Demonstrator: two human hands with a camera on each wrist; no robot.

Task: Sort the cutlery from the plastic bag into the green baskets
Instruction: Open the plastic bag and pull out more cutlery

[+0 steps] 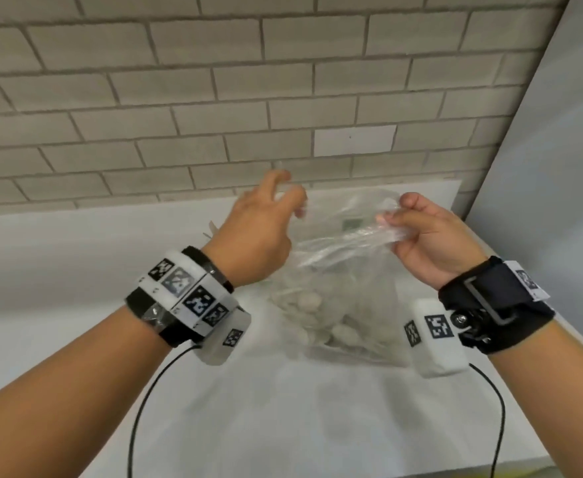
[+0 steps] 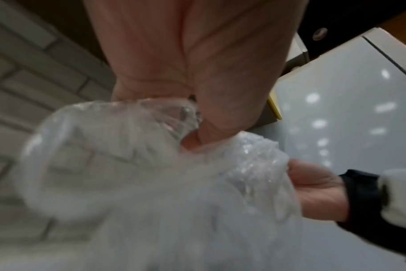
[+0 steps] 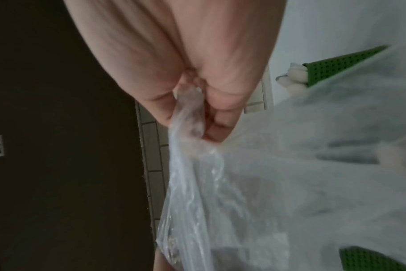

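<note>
Head view: a clear bag (image 1: 338, 288) stands on a white counter (image 1: 76, 257) against a brick wall (image 1: 179, 98), its mouth lifted. White cutlery (image 1: 312, 301) lies heaped in the bag's bottom. The left hand (image 1: 259, 232) pinches the left edge of the mouth; the right hand (image 1: 431, 236) pinches the right edge. The hands are apart, with the film stretched between them. Tagged bands sit on both wrists.

Left wrist view: blurred. The left hand (image 2: 197, 73) has thumb and fingers clamped on bunched film of the bag (image 2: 127, 174). The right hand (image 2: 318, 188) grips the film at far right.

Right wrist view: the right hand (image 3: 186, 73) has fingers curled tight on a twisted strip of the bag (image 3: 243, 201). Beyond the film, a green basket (image 3: 336, 67) holds white cutlery (image 3: 292, 77); a second basket (image 3: 369, 260) shows at the lower right.
</note>
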